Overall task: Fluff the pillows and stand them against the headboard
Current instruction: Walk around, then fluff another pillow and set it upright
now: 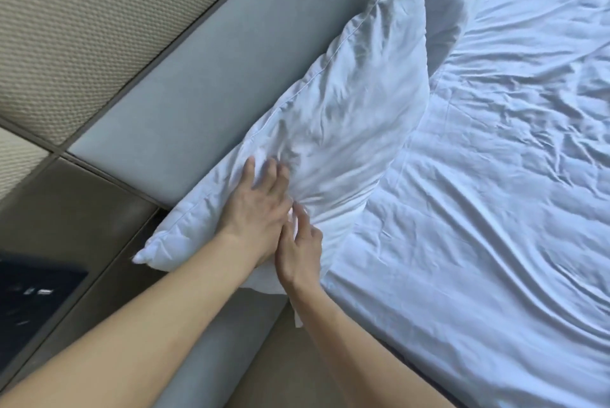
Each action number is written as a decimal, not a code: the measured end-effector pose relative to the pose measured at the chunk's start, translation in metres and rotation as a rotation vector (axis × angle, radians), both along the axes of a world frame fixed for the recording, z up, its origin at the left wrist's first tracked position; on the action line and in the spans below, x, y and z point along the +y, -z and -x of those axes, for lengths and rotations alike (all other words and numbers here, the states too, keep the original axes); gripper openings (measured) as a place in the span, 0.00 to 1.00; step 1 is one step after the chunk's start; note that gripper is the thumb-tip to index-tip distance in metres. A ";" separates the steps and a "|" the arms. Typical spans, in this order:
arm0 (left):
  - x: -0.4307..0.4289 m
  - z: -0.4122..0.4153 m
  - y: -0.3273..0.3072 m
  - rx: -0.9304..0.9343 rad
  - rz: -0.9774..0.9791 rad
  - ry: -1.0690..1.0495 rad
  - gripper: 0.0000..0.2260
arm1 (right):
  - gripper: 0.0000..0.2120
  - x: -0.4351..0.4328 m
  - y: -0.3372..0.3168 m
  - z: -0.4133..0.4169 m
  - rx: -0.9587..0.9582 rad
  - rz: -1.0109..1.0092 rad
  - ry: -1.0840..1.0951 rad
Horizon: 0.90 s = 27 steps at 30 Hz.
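Observation:
A white pillow (346, 104) leans upright against the grey-blue padded headboard (231, 54), its lower corner hanging past the bed's near edge. My left hand (257, 199) lies flat on the pillow's lower face with fingers spread. My right hand (300, 249) sits just below it, fingers loosely curled and touching the pillow's bottom edge. A second white pillow (452, 4) stands behind the first, farther along the headboard, mostly hidden.
A rumpled white duvet (495, 193) covers the bed to the right. A beige textured wall panel (82, 28) rises behind the headboard. A dark nightstand surface (29, 298) lies at the lower left beside the grey bed frame (214, 358).

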<state>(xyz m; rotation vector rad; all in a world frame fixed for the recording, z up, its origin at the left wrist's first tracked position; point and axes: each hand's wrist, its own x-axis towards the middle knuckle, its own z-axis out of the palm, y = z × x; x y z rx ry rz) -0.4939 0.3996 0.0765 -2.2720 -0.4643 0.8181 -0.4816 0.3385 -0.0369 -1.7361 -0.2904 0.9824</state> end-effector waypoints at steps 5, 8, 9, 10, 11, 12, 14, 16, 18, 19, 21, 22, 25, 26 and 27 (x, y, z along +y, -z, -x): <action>-0.027 -0.085 0.018 0.004 -0.030 0.168 0.22 | 0.13 -0.014 0.016 -0.085 -0.047 0.011 0.244; -0.027 -0.141 0.032 -0.057 0.009 0.239 0.21 | 0.07 -0.013 0.030 -0.143 -0.012 0.009 0.299; -0.025 -0.157 0.036 -0.059 0.005 0.261 0.23 | 0.10 -0.013 0.035 -0.159 0.001 0.006 0.308; -0.020 -0.175 0.042 -0.061 -0.001 0.278 0.25 | 0.13 -0.012 0.040 -0.178 0.009 -0.003 0.314; -0.015 -0.194 0.047 -0.065 -0.001 0.284 0.27 | 0.15 -0.009 0.045 -0.197 0.007 -0.008 0.314; -0.008 -0.211 0.051 -0.069 0.003 0.286 0.28 | 0.17 -0.007 0.047 -0.213 0.009 -0.007 0.311; 0.007 -0.247 0.056 -0.062 0.007 0.297 0.30 | 0.20 0.000 0.050 -0.251 0.036 -0.004 0.306; 0.022 -0.277 0.060 -0.041 -0.009 0.308 0.32 | 0.23 0.009 0.051 -0.283 0.066 -0.010 0.292; 0.037 -0.302 0.063 -0.016 -0.025 0.308 0.34 | 0.25 0.024 0.055 -0.311 0.081 -0.030 0.297; 0.044 -0.314 0.066 -0.005 -0.027 0.312 0.34 | 0.26 0.033 0.058 -0.325 0.079 -0.053 0.303; 0.059 -0.334 0.069 -0.002 -0.034 0.322 0.34 | 0.28 0.055 0.063 -0.349 0.055 -0.082 0.289; 0.068 -0.342 0.070 -0.004 -0.035 0.326 0.33 | 0.28 0.068 0.066 -0.360 0.051 -0.080 0.275; 0.111 -0.357 0.064 -0.049 -0.058 0.285 0.31 | 0.29 0.100 0.069 -0.379 0.060 -0.035 0.251; 0.129 -0.357 0.059 -0.067 -0.064 0.266 0.31 | 0.29 0.110 0.070 -0.383 0.056 -0.009 0.245; 0.145 -0.356 0.055 -0.076 -0.064 0.259 0.31 | 0.29 0.118 0.071 -0.384 0.043 0.017 0.232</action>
